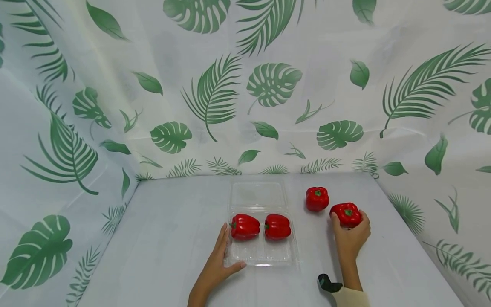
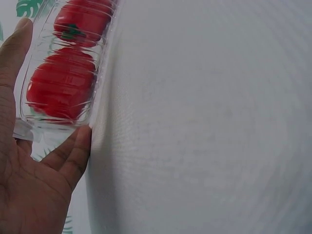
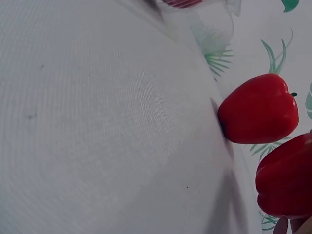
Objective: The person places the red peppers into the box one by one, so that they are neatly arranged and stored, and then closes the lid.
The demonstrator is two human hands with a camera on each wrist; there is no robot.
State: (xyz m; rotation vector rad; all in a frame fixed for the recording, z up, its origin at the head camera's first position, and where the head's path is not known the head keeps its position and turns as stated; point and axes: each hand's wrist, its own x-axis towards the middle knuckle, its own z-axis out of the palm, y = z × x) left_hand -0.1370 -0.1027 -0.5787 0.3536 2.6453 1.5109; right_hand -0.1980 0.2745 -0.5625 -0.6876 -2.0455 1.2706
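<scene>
A clear plastic clamshell container (image 1: 264, 254) lies with its lid laid back on the table. Two red bell peppers, one on the left (image 1: 245, 227) and one on the right (image 1: 277, 227), lie on their sides in it. My left hand (image 1: 216, 266) touches the container's near left corner, fingers extended along the left side and thumb at the front edge. To the right, my right hand (image 1: 350, 238) grips another red bell pepper (image 3: 287, 180), which appears raised off the table in the right wrist view. Beyond it, a red bell pepper (image 1: 317, 199) stands on the table, stem up.
The white-covered table (image 1: 165, 238) meets leaf-patterned sheets (image 1: 230, 106) at the back and both sides. A black strap-like piece (image 1: 329, 283) is at my right wrist beside the pale sleeve (image 1: 350, 297).
</scene>
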